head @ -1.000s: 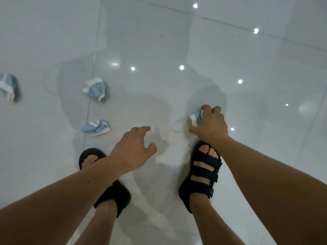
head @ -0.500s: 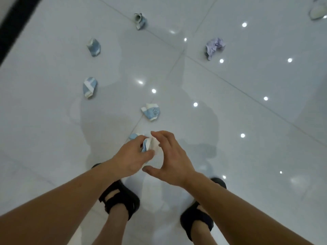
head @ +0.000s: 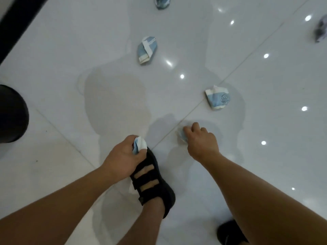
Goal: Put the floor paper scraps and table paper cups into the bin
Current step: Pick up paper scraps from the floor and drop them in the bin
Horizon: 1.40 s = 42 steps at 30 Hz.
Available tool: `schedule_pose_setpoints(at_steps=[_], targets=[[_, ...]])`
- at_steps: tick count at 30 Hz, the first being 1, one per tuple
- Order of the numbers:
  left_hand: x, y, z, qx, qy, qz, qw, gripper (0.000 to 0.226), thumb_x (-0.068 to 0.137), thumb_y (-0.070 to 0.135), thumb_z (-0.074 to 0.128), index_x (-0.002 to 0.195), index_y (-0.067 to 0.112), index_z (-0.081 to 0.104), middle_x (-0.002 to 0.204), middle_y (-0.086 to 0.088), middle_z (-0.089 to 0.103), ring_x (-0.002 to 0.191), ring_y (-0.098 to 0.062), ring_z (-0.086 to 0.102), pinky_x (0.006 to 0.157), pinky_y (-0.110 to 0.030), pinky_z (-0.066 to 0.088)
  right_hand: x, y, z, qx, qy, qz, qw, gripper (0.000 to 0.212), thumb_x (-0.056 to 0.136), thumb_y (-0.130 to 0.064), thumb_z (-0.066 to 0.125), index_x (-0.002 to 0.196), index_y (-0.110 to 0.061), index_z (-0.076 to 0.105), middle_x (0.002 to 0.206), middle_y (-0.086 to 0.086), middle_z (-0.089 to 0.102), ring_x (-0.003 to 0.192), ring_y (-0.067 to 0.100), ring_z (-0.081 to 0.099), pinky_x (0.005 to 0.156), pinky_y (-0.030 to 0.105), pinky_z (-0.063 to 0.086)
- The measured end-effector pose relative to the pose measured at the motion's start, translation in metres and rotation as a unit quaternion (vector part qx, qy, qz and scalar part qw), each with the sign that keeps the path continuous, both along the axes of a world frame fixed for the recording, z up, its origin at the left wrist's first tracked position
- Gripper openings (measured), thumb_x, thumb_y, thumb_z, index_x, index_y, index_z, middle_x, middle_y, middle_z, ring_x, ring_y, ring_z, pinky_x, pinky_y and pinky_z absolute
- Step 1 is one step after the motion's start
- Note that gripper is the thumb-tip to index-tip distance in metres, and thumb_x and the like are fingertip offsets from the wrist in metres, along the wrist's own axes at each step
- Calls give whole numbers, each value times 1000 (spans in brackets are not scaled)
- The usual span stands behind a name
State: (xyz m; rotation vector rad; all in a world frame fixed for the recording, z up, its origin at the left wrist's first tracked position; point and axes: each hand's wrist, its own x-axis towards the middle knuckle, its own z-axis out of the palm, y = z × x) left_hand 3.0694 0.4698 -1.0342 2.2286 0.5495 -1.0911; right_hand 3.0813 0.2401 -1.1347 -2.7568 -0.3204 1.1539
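My left hand point(head: 123, 155) grips a crumpled blue-and-white paper scrap point(head: 139, 145) just above my left sandal. My right hand point(head: 200, 141) is down at the floor, its fingers curled round another blue scrap point(head: 182, 137) that is mostly hidden under them. Further out on the white tiles lie more scraps: one with a small octopus print point(head: 218, 99), a folded blue-and-white scrap point(head: 146, 50), one at the top edge point(head: 161, 2), and a greyish-purple scrap point(head: 321, 31) at the far right.
A dark round object point(head: 12, 114), cut off by the frame, stands at the left edge. A black strip point(head: 17, 23) runs along the top left. My sandalled feet point(head: 152, 183) stand on glossy white tiles with ceiling-light reflections.
The scrap passed from my right hand to my left, which now grips it. My right hand reached down and closed on another scrap on the floor. The view swung left.
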Motion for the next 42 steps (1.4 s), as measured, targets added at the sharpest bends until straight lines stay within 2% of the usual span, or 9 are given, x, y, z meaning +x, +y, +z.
schedule_pose_setpoints(at_steps=[4, 9, 15, 18, 23, 27, 31, 37, 42], targets=[[25, -16, 12, -12, -15, -20, 1000, 37, 90, 36, 55, 124, 24, 46, 105, 2, 59, 90, -16, 56, 75, -30, 47, -2, -7, 29, 9, 18, -83, 996, 45, 87, -25, 57, 130, -19, 42, 111, 6, 50, 86, 27, 58, 60, 30, 35], [64, -29, 78, -22, -38, -76, 996, 46, 92, 40, 52, 133, 23, 40, 114, 0, 58, 98, -21, 56, 86, -36, 48, 33, -4, 122, 62, -46, -74, 994, 44, 88, -33, 57, 129, -21, 45, 112, 2, 55, 91, 22, 57, 66, 31, 45], [92, -37, 232, -35, -61, -138, 988, 46, 91, 36, 51, 134, 23, 40, 111, -1, 59, 93, -20, 56, 73, -28, 40, 71, -4, 297, 81, -97, -34, 991, 46, 91, -36, 56, 134, -22, 43, 118, 3, 58, 93, 25, 60, 67, 31, 48], [96, -25, 317, -41, -94, -145, 984, 46, 92, 38, 49, 135, 25, 38, 112, 1, 59, 90, -16, 54, 73, -27, 39, 80, 2, 388, 76, -104, -44, 991, 50, 92, -38, 56, 137, -23, 42, 124, 2, 57, 98, 23, 60, 74, 34, 53], [93, 12, 448, -11, -162, -116, 980, 46, 92, 39, 50, 134, 23, 38, 110, -1, 60, 89, -19, 56, 76, -31, 46, 93, 25, 526, 74, -119, -39, 989, 48, 91, -36, 56, 135, -22, 45, 121, 3, 58, 100, 24, 59, 77, 33, 49], [69, 40, 528, 20, -196, -86, 977, 44, 93, 39, 51, 131, 21, 40, 101, -1, 57, 83, -19, 54, 69, -30, 43, 84, 55, 613, 65, -166, 28, 984, 47, 89, -38, 57, 130, -18, 48, 116, 6, 60, 100, 27, 58, 80, 34, 47], [16, 54, 592, 50, -220, -31, 974, 50, 92, 40, 52, 136, 23, 37, 109, -3, 59, 84, -19, 53, 69, -28, 41, 55, 77, 682, 40, -223, 117, 967, 43, 88, -42, 56, 124, -18, 49, 111, 6, 61, 99, 28, 57, 79, 33, 38], [-85, 64, 638, 84, -209, 15, 974, 50, 91, 41, 52, 136, 25, 37, 111, -3, 59, 85, -20, 54, 68, -29, 43, -10, 94, 730, 62, -227, 155, 959, 35, 83, -36, 56, 114, -19, 50, 107, 4, 61, 95, 27, 56, 74, 32, 31], [-151, 95, 672, 86, -218, 78, 969, 48, 90, 40, 52, 133, 24, 38, 115, -4, 59, 93, -22, 58, 79, -33, 51, -54, 129, 761, 96, -218, 200, 950, 34, 84, -32, 55, 116, -20, 50, 109, 3, 62, 96, 27, 56, 74, 32, 30]])
